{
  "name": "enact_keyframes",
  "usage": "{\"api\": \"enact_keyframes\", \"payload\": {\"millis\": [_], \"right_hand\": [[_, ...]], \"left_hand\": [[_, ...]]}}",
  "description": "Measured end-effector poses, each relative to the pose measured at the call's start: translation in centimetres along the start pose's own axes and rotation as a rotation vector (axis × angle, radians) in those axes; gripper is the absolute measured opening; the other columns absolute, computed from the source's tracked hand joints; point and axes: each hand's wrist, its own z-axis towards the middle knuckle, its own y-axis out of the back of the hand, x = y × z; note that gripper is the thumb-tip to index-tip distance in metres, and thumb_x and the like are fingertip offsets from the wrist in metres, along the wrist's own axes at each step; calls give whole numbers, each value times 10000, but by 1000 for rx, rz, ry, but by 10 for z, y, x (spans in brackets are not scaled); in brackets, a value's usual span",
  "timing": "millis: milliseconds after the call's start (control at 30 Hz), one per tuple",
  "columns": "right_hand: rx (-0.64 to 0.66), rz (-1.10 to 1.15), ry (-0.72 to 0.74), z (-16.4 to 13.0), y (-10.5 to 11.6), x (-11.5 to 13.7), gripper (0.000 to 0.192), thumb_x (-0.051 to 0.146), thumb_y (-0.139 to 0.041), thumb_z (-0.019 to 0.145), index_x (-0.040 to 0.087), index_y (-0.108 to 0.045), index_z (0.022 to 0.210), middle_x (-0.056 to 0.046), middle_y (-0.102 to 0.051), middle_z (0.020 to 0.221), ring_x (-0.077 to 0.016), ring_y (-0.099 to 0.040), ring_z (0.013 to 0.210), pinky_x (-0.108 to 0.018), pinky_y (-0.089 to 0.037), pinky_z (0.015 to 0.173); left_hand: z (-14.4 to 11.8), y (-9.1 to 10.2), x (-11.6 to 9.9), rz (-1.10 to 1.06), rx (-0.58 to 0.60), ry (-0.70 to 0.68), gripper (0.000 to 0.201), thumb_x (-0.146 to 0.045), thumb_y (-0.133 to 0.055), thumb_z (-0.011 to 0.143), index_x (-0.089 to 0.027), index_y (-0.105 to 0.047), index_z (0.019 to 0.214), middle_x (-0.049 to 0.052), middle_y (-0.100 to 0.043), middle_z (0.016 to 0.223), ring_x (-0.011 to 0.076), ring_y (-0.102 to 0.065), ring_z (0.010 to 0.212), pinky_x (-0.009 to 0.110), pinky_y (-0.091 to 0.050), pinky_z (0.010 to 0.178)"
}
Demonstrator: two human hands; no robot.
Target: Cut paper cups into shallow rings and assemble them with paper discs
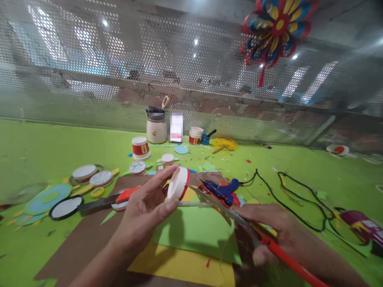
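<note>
Pinching a white cap (178, 183) with a red rim, the left hand (146, 211) holds it up on edge between thumb and fingertips, above the middle of the green tabletop (36, 147). Right hand (269, 225) is wrapped tight around red-handled scissors (239, 217), blades parted, tips pointing at the cap and just short of it. Under both hands lie green, yellow and brown sheets (197, 229). A blue glue gun (223, 191) rests just behind the blades, its black cord (299, 203) trailing toward the right edge.
</note>
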Motion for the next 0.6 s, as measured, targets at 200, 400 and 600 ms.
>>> {"api": "enact_keyframes", "payload": {"millis": [200,400,600], "right_hand": [[17,10,30,-3,0,3,533,699,-606,766,216,-728,953,-21,-667,824,-183,-582,718,-268,-463,655],[40,-6,41,-4,-4,2,605,755,-544,763,243,-708,1040,-15,-669,857,-183,-600,758,-270,-470,703],[-24,-127,-5,-10,-10,-4,628,732,-596,744,281,-674,1175,-55,-706,1041,-245,-640,935,-347,-499,843]], "left_hand": [[-2,-1,-8,-28,73,14,506,-317,-811,662,-256,-721,1157,83,-639,1329,370,-507,1277,423,-407,1054],[-3,1,-11,-25,104,4,457,-255,-734,693,-252,-727,1150,65,-649,1316,362,-462,1314,422,-325,1105],[-5,-1,-11,39,54,24,410,-287,-705,736,-265,-732,1144,56,-670,1279,339,-542,1222,377,-413,1017]]}}
